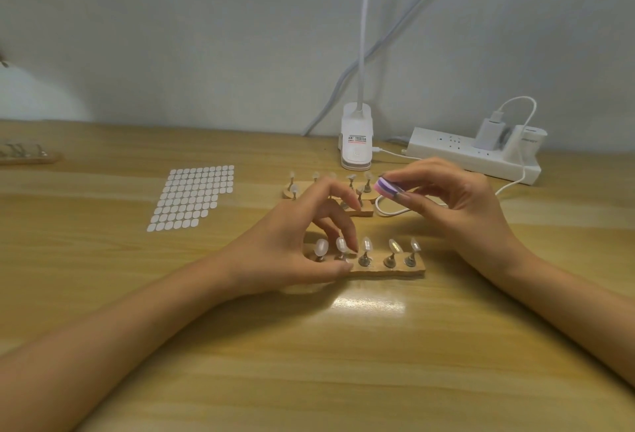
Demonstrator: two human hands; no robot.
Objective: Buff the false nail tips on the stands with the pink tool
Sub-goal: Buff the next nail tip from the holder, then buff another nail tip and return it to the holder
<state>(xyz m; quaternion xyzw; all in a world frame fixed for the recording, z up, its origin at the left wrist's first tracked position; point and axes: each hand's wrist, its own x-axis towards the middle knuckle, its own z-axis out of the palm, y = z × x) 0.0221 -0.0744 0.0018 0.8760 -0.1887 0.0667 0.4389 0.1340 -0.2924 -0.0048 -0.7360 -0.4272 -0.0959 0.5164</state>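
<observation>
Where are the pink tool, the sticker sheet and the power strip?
pink tool point(391, 187), head view, its striped end.
sticker sheet point(192, 198), head view, middle of the dots.
power strip point(443, 147), head view, its top face.

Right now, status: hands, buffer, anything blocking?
Left hand pinches near wooden stand of five clear false nail tips. Right hand holds pink-and-purple buffer block, raised, off the tips. White cable behind; not in the way.
</observation>
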